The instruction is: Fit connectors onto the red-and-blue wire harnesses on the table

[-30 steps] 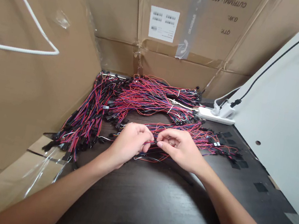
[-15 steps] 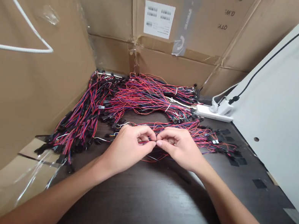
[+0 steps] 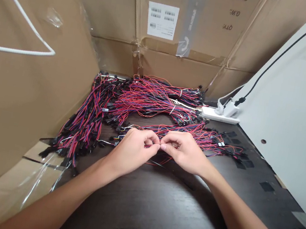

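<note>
My left hand (image 3: 136,149) and my right hand (image 3: 184,149) meet at the fingertips over the dark table (image 3: 137,202). Both are closed in a pinch. A thin reddish wire shows between the left thumb and fingers; what the right fingertips grip is too small to make out. Just behind the hands lies a loose bundle of red, blue and black wires (image 3: 199,134), partly covered by them. Thicker wire bundles (image 3: 150,98) lie farther back, and another wire pile (image 3: 85,118) spreads along the left side.
A white power strip (image 3: 220,115) with plugs sits at the back right, beside a white panel (image 3: 297,116). Cardboard (image 3: 115,5) stands behind and at the left. A white cable (image 3: 26,9) crosses the upper left. Black tape pieces (image 3: 267,186) are on the right.
The hands keep nearly the same pose, with fingertips still together. The view has shifted very slightly; nothing else has visibly moved.
</note>
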Available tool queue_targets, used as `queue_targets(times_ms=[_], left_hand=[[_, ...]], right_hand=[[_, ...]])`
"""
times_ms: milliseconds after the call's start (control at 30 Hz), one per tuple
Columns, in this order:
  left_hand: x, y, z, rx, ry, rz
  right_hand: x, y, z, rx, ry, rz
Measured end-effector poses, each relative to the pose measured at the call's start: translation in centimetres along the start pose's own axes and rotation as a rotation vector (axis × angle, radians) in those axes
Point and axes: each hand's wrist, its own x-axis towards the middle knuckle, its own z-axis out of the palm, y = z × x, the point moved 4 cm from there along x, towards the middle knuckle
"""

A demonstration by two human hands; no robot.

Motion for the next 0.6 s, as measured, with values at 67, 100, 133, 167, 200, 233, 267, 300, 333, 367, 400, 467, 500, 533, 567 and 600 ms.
queue_targets(times_ms=[67,100,133,167,200,233,267,300,333,367,400,467,500,533,567,600], left_hand=[[0.1,0.0,0.0,-0.025,-0.044,-0.040],[0.1,-0.1,0.0,-0.043,-0.070,-0.063],[0.1,-0.3,0.0,-0.069,-0.096,-0.090],[0.2,-0.5,0.1,-0.100,-0.119,-0.117],[0.2,-0.8,0.1,-0.134,-0.136,-0.141],[0.3,-1.0,0.1,-0.167,-0.148,-0.160],[0.3,-1.2,0.2,-0.198,-0.157,-0.174],[0.4,-1.3,0.2,-0.226,-0.164,-0.184],[0.4,-1.4,0.2,-0.252,-0.173,-0.194],[0.4,-1.3,0.2,-0.282,-0.184,-0.207],[0.4,-1.3,0.3,-0.317,-0.197,-0.228],[0.3,-1.0,0.3,-0.407,-0.228,-0.285],[0.3,-0.9,0.4,-0.457,-0.251,-0.320],[0.2,-0.8,0.4,-0.502,-0.275,-0.353],[0.1,-0.7,0.4,-0.538,-0.298,-0.381],[0.0,-0.6,0.5,-0.565,-0.320,-0.404]], right_hand=[[0.0,0.0,0.0,0.012,-0.002,0.013],[0.0,0.0,0.1,0.018,-0.003,0.015],[-0.1,-0.1,0.1,0.025,-0.002,0.013],[-0.1,-0.2,0.0,0.032,-0.004,0.006],[-0.1,-0.3,0.0,0.038,-0.007,-0.007],[-0.1,-0.4,0.0,0.045,-0.010,-0.026],[-0.1,-0.6,-0.1,0.049,-0.015,-0.048],[-0.2,-0.7,-0.1,0.051,-0.021,-0.074],[-0.3,-0.9,-0.2,0.051,-0.028,-0.102],[-0.3,-1.1,-0.2,0.049,-0.035,-0.129],[-0.4,-1.2,-0.3,0.044,-0.037,-0.154],[-0.6,-1.6,-0.4,0.031,-0.030,-0.196],[-0.7,-1.7,-0.4,0.018,-0.022,-0.216],[-0.8,-1.9,-0.4,0.000,-0.013,-0.239],[-0.9,-2.0,-0.4,-0.019,-0.005,-0.264],[-1.0,-2.1,-0.4,-0.035,0.000,-0.292]])
